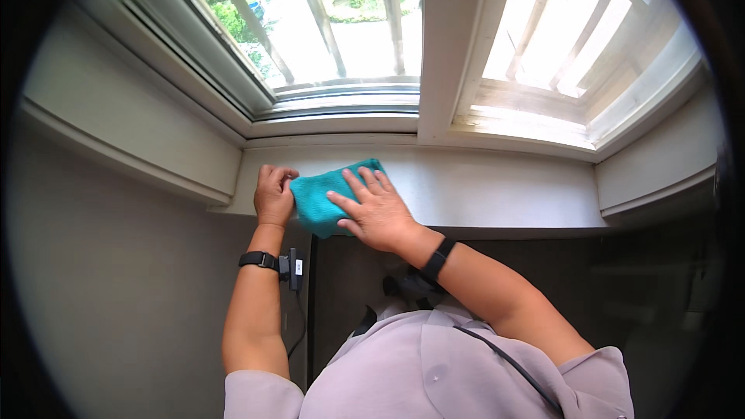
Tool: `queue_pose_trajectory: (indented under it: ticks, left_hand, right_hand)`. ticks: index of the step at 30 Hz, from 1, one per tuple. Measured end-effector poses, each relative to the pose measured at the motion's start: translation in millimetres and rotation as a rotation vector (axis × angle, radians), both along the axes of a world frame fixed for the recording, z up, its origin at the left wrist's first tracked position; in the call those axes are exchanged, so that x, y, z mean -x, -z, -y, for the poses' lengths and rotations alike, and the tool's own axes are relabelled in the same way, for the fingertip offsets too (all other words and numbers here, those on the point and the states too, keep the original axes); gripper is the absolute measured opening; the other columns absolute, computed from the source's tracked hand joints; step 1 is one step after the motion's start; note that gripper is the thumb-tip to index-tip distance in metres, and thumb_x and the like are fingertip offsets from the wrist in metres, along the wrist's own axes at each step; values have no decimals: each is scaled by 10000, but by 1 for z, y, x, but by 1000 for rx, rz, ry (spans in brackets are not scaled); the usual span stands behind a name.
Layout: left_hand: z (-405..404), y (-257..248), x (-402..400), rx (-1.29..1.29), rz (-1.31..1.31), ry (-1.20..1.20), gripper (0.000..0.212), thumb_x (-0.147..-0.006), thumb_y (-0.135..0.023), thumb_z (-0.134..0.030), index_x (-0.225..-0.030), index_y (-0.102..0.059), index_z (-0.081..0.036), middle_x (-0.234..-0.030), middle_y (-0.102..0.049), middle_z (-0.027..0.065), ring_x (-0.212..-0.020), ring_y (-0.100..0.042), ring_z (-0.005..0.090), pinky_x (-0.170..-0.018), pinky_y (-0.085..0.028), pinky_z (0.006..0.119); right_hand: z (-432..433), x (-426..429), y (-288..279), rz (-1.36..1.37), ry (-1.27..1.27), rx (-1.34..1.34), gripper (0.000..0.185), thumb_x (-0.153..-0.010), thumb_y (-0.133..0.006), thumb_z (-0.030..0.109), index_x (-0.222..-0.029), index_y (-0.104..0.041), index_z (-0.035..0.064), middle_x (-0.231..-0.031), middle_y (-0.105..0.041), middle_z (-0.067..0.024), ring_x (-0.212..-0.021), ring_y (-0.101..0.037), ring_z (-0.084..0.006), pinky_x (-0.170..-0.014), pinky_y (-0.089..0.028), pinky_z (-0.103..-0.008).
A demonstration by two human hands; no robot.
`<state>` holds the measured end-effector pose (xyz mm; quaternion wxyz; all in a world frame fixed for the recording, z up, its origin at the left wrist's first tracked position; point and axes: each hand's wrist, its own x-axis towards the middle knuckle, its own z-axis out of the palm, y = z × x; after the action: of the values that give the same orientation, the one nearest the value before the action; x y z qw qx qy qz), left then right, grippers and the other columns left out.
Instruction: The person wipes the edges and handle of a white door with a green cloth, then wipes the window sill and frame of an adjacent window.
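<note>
A teal cloth (323, 198) lies folded on the left part of the white windowsill (500, 186), its lower edge hanging over the sill's front. My right hand (378, 209) rests flat on top of the cloth, fingers spread and pointing up and left. At the cloth's left edge, my left hand (275, 195) has its fingers curled and seems to pinch the fabric; its fingertips are partly hidden. Each wrist wears a black strap, and a small dark device (293, 269) is attached to the left one.
Beyond the sill stands a white-framed window (448, 70) with bars outside both panes. Side walls (134, 110) close off the sill at left and right. A cable (301, 320) hangs from the wrist device. Below the sill is a dark surface (524, 279).
</note>
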<state>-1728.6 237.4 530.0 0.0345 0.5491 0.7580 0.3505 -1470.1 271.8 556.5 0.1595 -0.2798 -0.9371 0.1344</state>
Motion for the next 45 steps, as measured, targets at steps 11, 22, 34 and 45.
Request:
queue_pose_trajectory:
  ticks: [11, 22, 34, 45]
  left_hand:
    - [-4, -19, -19, -52, -127, -101, 110, -810, -599, -79, -814, -664, -168, -925, -612, 4, -757, -640, 228, -664, -518, 359]
    - [-11, -9, -3, -219, -9, -62, 122, -819, -570, -68, -881, -656, -127, -946, -620, 59, -830, -638, 288, -725, -529, 389]
    - [-11, -8, -1, -213, 207, -129, 212, -881, -563, -39, -1051, -672, -104, -960, -655, 43, -773, -629, 174, -696, -516, 312]
    - [-10, -16, -11, -83, -109, -130, 121, -862, -586, -109, -910, -683, -162, -1006, -635, 32, -884, -645, 268, -743, -522, 370]
  right_hand:
    - [-12, -136, -7, -4, 636, -256, 462, -871, -656, 353, -1275, -622, 133, -1360, -528, -192, -1223, -455, -416, -1031, -365, -487]
    - [-29, 79, 1, -34, 179, -108, 550, -934, -520, 470, -1410, -515, 193, -1492, -413, -186, -1347, -366, -405, -1114, -275, -507]
    - [5, -67, -19, -11, 306, -114, 498, -895, -622, 387, -1359, -571, 212, -1442, -494, -130, -1300, -437, -375, -1106, -319, -484]
    - [15, -171, -6, 114, 664, -240, 548, -877, -645, 433, -1368, -567, 201, -1455, -463, -158, -1287, -416, -414, -1081, -317, -519]
